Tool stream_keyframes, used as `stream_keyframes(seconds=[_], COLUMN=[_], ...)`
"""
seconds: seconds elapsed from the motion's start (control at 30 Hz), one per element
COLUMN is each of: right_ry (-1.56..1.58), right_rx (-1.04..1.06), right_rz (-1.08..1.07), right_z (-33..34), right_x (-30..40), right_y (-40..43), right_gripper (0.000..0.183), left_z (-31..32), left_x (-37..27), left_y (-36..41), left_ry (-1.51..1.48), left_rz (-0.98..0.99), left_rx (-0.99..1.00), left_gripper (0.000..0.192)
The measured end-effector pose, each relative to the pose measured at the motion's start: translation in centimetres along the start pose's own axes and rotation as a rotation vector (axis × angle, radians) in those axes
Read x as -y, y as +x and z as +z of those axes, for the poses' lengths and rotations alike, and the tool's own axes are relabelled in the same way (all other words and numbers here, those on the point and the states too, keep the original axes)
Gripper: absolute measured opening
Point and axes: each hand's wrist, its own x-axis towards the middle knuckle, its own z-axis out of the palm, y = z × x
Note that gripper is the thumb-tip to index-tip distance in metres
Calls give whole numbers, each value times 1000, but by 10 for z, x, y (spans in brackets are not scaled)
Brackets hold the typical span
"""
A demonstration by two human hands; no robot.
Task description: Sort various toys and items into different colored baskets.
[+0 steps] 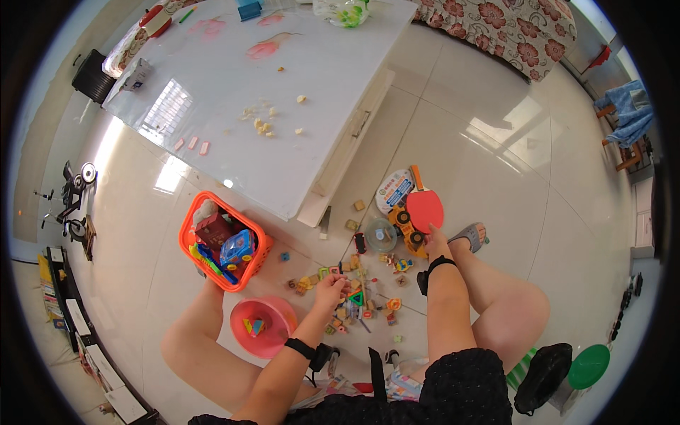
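Observation:
My left hand (332, 289) is over a pile of small wooden blocks (340, 313) and plastic toys, its fingers curled. Whether something small is pinched in it is hidden. Just beyond its fingertips lies a green triangular toy piece (356, 298). My right hand (436, 240) reaches to the lower edge of a red table tennis bat (425, 208), beside a yellow toy truck (402, 222). Its fingers overlap both in view, and I cannot tell whether they grip either. The bat lies partly over a round white printed fan or disc (394, 189). A clear round tub (381, 234) stands left of the truck.
An orange basket (187, 234) of toys and a pink bucket (287, 313) with a few blocks stand on the left. A glossy table (223, 95) bearing crumbs rises ahead, its drawer unit (350, 143) facing right. A black toy car (360, 243) lies near the tub.

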Motion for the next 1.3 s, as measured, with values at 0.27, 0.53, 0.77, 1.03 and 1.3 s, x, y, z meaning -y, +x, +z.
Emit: stream_keyframes(seconds=[0.27, 0.53, 0.77, 1.03, 1.3], right_ry=[272, -179, -783, -320, -606], right_rx=[174, -132, 432, 695, 682], right_rz=[-346, -1079, -1000, -255, -262], right_z=[9, 49, 43, 65, 59], right_x=[30, 36, -25, -109, -174], right_y=[-4, -120, -185, -267, -258], right_gripper=[25, 32, 31, 40, 30], left_z=[12, 3, -29, -80, -149], left_x=[2, -4, -37, -42, -82], left_y=[13, 11, -22, -37, -27], left_ry=[29, 129, 888, 447, -479], left_rz=[11, 383, 800, 295, 391], left_rx=[48, -175, -29, -204, -1043], left_gripper=[18, 26, 63, 47, 38])
